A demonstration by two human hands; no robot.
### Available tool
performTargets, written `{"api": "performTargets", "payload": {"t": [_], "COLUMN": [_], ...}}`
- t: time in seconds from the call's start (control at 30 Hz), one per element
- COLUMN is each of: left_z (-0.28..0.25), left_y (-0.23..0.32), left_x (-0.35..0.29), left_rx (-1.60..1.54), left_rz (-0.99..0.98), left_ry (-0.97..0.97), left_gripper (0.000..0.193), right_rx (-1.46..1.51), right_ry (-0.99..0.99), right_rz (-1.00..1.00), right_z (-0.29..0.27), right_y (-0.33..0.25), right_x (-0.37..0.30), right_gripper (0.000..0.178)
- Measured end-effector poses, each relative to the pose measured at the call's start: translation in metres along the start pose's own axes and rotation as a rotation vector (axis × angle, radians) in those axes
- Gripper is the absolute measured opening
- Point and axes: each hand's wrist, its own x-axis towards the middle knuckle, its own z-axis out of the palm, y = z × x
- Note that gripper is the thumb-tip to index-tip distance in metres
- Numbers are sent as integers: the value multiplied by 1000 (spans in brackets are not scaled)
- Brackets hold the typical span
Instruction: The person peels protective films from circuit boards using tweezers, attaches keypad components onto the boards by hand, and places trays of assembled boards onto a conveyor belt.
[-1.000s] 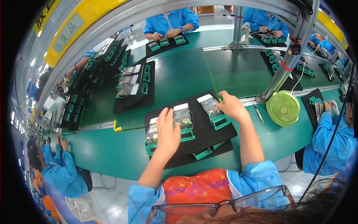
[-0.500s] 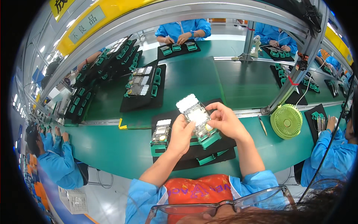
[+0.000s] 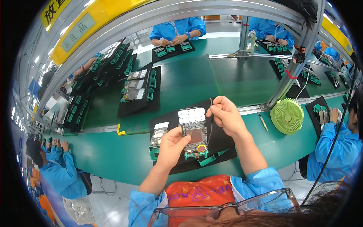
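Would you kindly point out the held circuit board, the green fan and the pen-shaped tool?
Circuit board (image 3: 194, 135): head view, brown square patch.
Green fan (image 3: 287, 116): head view, middle of grille.
Pen-shaped tool (image 3: 262, 122): head view, mid-shaft.

Bright, cool-white indoor light, fairly even over the green worktop (image 3: 109, 153), with ceiling lights (image 3: 36, 59) showing as white streaks at upper left and a glare patch on the pale floor (image 3: 115, 209); the white section of the circuit board (image 3: 191, 115) reads near washed-out, while the black mat (image 3: 223, 138) sinks to low detail. Fisheye distortion strong: metal beam (image 3: 162, 12) bowed across the top, corners black, far-left objects compressed and soft. Glasses (image 3: 227, 205) and hair (image 3: 302, 212) at the lower edge blurred by nearness.
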Motion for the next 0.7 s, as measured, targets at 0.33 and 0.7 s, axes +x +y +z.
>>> {"api": "performTargets", "payload": {"t": [0.33,0.7], "left_z": [3,15], "left_y": [-5,1], "left_x": [0,-5], "left_rx": [255,662], "left_rz": [148,387], "left_ry": [179,155], "left_gripper": [11,8], "right_rx": [-371,-745], "right_ry": [16,65], "right_rz": [-247,-473], "right_z": [42,64], "right_y": [-2,5], "right_x": [-34,-44], "right_gripper": [7,4]}}
